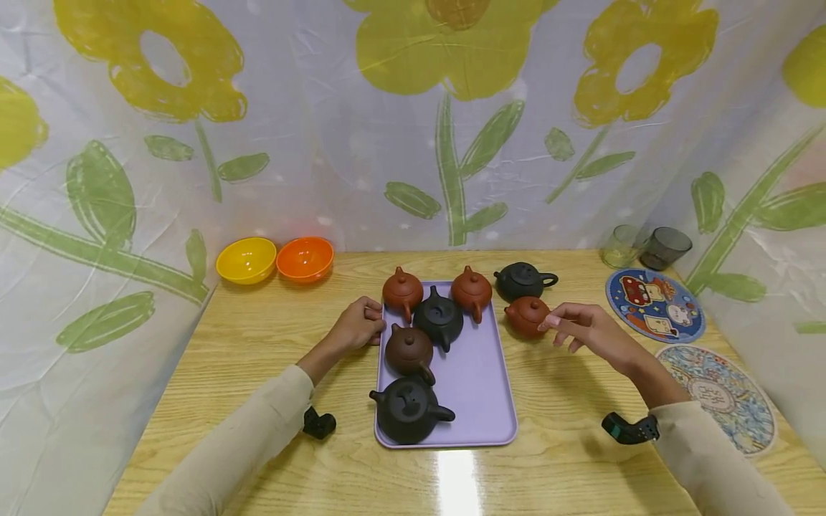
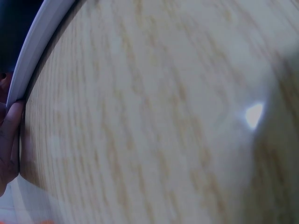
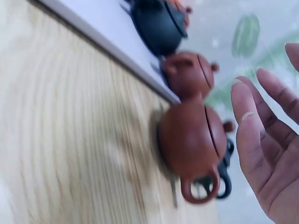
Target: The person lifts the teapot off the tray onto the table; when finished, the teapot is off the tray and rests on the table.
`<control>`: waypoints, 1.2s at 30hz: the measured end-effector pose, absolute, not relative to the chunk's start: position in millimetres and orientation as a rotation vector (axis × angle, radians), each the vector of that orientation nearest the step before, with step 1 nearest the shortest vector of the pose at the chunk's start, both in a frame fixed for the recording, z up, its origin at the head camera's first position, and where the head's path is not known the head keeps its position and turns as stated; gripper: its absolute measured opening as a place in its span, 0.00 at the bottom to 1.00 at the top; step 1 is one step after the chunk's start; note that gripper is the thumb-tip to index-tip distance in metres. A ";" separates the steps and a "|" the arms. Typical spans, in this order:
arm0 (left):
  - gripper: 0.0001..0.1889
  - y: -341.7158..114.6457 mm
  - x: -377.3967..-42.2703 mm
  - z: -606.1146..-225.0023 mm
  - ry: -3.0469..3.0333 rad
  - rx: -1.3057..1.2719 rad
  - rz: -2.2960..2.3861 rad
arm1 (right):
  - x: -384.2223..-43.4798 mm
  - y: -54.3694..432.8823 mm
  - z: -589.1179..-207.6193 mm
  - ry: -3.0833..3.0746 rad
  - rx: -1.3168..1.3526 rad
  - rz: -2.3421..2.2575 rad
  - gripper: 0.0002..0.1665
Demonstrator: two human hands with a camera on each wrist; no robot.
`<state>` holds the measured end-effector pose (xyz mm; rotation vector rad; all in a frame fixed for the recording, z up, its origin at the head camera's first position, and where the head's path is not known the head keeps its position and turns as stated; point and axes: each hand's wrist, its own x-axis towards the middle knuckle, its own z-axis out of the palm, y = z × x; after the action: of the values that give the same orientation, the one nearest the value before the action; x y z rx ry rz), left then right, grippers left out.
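On the lilac tray (image 1: 474, 387) stand two red-brown teapots (image 1: 403, 289), a dark brown teapot (image 1: 409, 351) and two black teapots (image 1: 408, 410). My left hand (image 1: 358, 324) is at the tray's left side, its fingers curled at the rim; the left wrist view shows the thumb (image 2: 13, 122) against that rim. To the right of the tray, on the table, sits another red-brown teapot (image 1: 526, 317). My right hand (image 1: 590, 331) hovers by its handle, fingers loosely bent and apart from the pot in the right wrist view. Behind that pot stands a black teapot (image 1: 521, 281).
Yellow (image 1: 247, 261) and orange bowls (image 1: 305, 259) stand at the back left. Two tinted glasses (image 1: 665, 248) are at the back right, with two round patterned mats (image 1: 655, 304) in front of them. A flower-printed curtain (image 1: 310, 129) encloses the wooden table's back and sides.
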<state>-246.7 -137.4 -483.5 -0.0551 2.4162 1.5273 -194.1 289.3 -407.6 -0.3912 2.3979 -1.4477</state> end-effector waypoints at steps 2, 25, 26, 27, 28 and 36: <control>0.18 -137.7 -246.8 -483.6 2.415 -0.055 1.530 | -190.2 281.1 -407.2 2.390 -0.424 -1.446 0.19; 0.18 -136.6 -248.7 -486.1 2.403 -0.070 1.548 | -156.7 206.2 -430.4 2.187 -0.614 -1.377 0.10; 0.18 -136.7 -248.7 -486.2 2.405 -0.068 1.546 | -155.0 203.4 -431.3 2.174 -0.616 -1.375 0.11; 0.18 -136.6 -248.7 -486.1 2.404 -0.068 1.546 | -153.4 200.7 -432.3 2.162 -0.620 -1.373 0.11; 0.18 -136.6 -248.7 -485.7 2.404 -0.071 1.545 | -151.7 198.1 -433.3 2.150 -0.623 -1.373 0.12; 0.18 -136.7 -247.7 -485.0 2.406 -0.070 1.550 | -139.9 179.0 -444.0 2.086 -0.583 -1.365 0.12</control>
<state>-247.7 -136.7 -485.0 -0.0698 2.4058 1.5495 -139.9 179.0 -444.0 -0.5826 2.0856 -1.3650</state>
